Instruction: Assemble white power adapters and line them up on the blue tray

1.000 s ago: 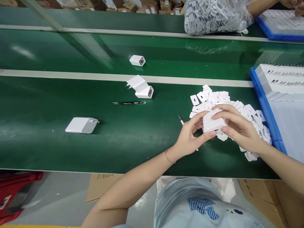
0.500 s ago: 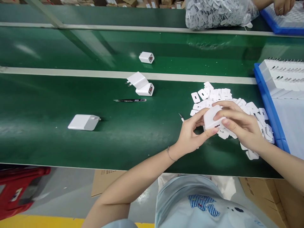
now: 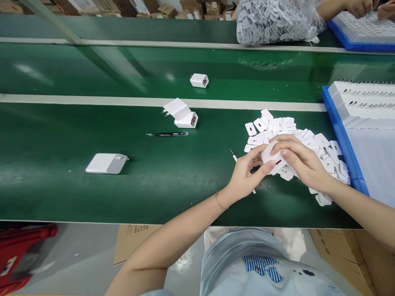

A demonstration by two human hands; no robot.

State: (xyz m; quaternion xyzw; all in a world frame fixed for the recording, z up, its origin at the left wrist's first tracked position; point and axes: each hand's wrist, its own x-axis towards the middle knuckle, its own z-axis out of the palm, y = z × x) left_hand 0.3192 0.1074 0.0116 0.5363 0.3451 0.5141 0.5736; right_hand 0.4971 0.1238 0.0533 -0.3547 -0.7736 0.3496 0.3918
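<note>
A white charger (image 3: 279, 161) with a dark slot in its end face is held over a pile of small white slotted plates (image 3: 288, 123). My left hand (image 3: 248, 174) grips it from the left, thumb along the lower edge. From the right, my right hand (image 3: 304, 162) closes its fingers on the top and side of the same charger; part of it is hidden under them. A thin craft knife (image 3: 233, 155) lies on the green surface, partly covered by my left hand.
Blue tray (image 3: 345, 139) with white parts stands at right. Black tweezers (image 3: 168, 134), a white charger (image 3: 106, 163) and two overlapping chargers (image 3: 185, 119) lie left. Another charger (image 3: 199, 80) sits on the belt behind. Beyond are a plastic bag of plates (image 3: 271, 24) and another person's hands (image 3: 361, 7).
The charger on the rear belt has shifted right. My right-hand fingers have settled closer around the held charger, which has tilted slightly. The view has shifted a little.
</note>
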